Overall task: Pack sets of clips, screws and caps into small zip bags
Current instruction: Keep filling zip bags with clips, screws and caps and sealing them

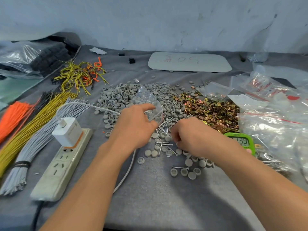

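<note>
a pale, scuffed wall [166, 22] closes off the back of the room. below it a table [158, 197] covered in grey cloth carries everything. bundled wires [33, 129] in orange, yellow and grey fan out along the left edge beside a white power strip [61, 165]. on the right lie big clear bags [275, 130] with red-striped tops, and a green timer [241, 140] sits half behind the right forearm.

three heaps sit mid-table: grey caps [120, 97] to the left, brassy clips [211, 110] to the right, and screws [166, 126] between them, spilling toward the person.

the left hand [135, 125] grips a small zip bag [150, 104] by one end. the bag rises up and away over the cap heap, with its long axis tilted toward the back. a faint red edge low on its right side may be the mouth, though the blur leaves that unsure.

the right hand [191, 135] is knuckles-up with its fingers curled down into the screws. i cannot tell whether it pinches one.

the bag lies just left of and beyond the right hand, near but not touching it. the right hand is plainly the nearer one to the screws, which lie flat and point every way. my reading is that a short carry leftward and up to the bag's opening comes next, and a mouth that is barely spread could send a screw past it.
</note>
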A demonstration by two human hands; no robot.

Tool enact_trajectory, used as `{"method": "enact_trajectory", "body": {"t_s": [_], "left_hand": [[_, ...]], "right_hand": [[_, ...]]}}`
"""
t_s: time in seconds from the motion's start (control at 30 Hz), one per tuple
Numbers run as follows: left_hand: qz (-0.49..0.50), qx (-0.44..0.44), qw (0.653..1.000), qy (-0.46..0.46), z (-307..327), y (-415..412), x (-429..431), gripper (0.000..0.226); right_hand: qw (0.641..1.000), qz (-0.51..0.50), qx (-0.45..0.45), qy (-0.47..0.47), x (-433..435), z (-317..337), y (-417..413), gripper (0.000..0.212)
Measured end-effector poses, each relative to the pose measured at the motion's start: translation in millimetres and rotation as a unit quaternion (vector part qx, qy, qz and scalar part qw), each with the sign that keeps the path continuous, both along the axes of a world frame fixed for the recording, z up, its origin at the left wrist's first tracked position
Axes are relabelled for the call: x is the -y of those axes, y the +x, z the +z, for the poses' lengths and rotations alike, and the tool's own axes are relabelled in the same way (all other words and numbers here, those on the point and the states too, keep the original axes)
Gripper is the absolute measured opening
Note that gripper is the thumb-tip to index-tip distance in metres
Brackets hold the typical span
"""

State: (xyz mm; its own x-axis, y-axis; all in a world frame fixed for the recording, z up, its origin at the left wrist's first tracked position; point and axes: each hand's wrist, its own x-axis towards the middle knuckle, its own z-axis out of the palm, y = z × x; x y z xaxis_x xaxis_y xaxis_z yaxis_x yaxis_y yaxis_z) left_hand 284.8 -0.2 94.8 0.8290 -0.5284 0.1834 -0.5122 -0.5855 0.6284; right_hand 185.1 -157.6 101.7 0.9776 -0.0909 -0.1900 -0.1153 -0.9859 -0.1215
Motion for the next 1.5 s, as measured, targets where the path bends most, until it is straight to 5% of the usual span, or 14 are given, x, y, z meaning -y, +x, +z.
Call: {"method": "enact_trajectory", "body": {"t_s": [0.13,0.17,0.23,0.3,0.4,0.5,0.7,0.87,0.97,1.07,1.23,1.43,1.5], "left_hand": [[-0.001,-0.006,1.0,-0.005,1,-3,2,0.048],[-0.001,-0.009,1.0,-0.007,1,-5,4,0.048],[0.002,-0.011,1.0,-0.003,1,-10,10,0.048],[0.006,-0.007,1.0,0.002,1,-15,18,0.048],[-0.003,-0.004,1.0,-0.009,0,-20,29,0.05],[-0.044,-0.023,0.998,-0.025,0,-23,35,0.055],[-0.099,-0.114,0.981,-0.118,-3,-19,36,0.055],[-0.121,-0.253,0.933,-0.226,2,-21,37,0.048],[-0.151,-0.299,0.908,-0.253,5,-20,35,0.047],[-0.16,-0.345,0.875,-0.299,8,-17,34,0.048],[-0.141,-0.408,0.828,-0.358,11,-12,31,0.042],[-0.185,-0.432,0.811,-0.348,11,-20,34,0.046],[-0.192,-0.436,0.808,-0.347,13,-20,33,0.047]], "right_hand": [[0.963,-0.126,0.074,0.228,17,4,-10,0.013],[0.92,-0.16,0.1,0.345,20,8,-14,0.01],[0.775,-0.199,0.137,0.583,21,16,-20,0.01],[0.667,-0.197,0.138,0.705,17,19,-22,0.017],[0.63,-0.192,0.14,0.74,3,15,-20,0.012],[0.651,-0.241,0.185,0.695,-2,8,-20,0.01],[0.775,-0.251,0.26,0.519,5,9,-23,0.015],[0.915,-0.199,0.278,0.214,-9,17,-20,0.021],[0.923,-0.178,0.279,0.198,-14,22,-18,0.03],[0.898,-0.193,0.268,0.289,-8,29,-18,0.02],[0.869,-0.179,0.288,0.361,-6,34,-22,0.033],[0.931,-0.145,0.261,0.21,-13,34,-24,0.023],[0.964,-0.121,0.222,0.086,-17,37,-23,0.019]]}}
